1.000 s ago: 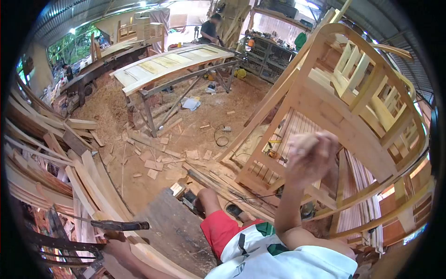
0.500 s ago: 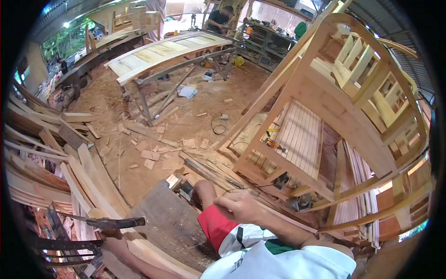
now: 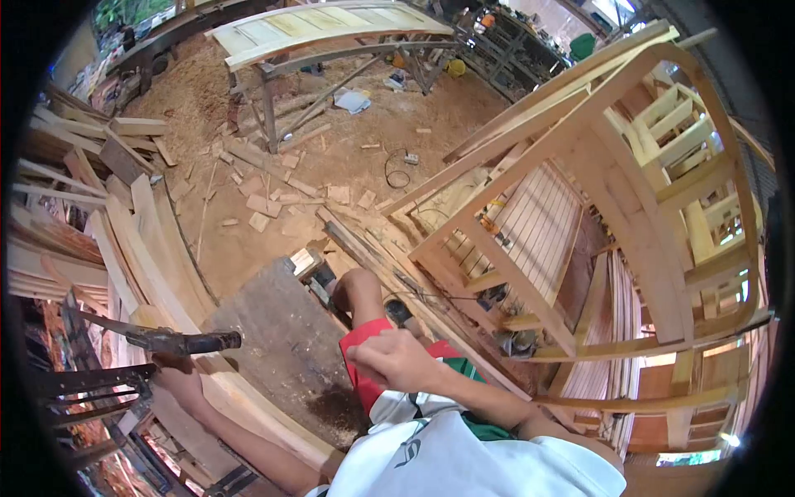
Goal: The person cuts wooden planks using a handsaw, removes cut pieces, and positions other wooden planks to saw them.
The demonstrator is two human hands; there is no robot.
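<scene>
My left hand point(image 3: 177, 379) is at the lower left, its fingers partly hidden under the dark metal head of a hammer point(image 3: 195, 341). The hand looks closed around the handle just below that head. Dark slotted metal pieces point(image 3: 91, 383) lie just left of it, beside long pale boards point(image 3: 240, 406). In front of my red shorts, my right hand point(image 3: 389, 358) is held up with its fingers curled in. Whatever those fingers may hold is hidden. A worn, stained flat board point(image 3: 281, 331) lies between my two hands.
Stacked planks point(image 3: 149, 224) line the left side. Offcuts point(image 3: 263, 207) and sawdust cover the floor ahead. A pale slatted panel point(image 3: 331, 29) rests on trestles. To the right stands a large curved wooden frame point(image 3: 613, 190). A cable point(image 3: 397, 174) lies on the floor.
The view has tipped downward, so the surroundings appear higher and the person at the far end has left the frame. My right hand stays curled; my left hand remains at the hammer.
</scene>
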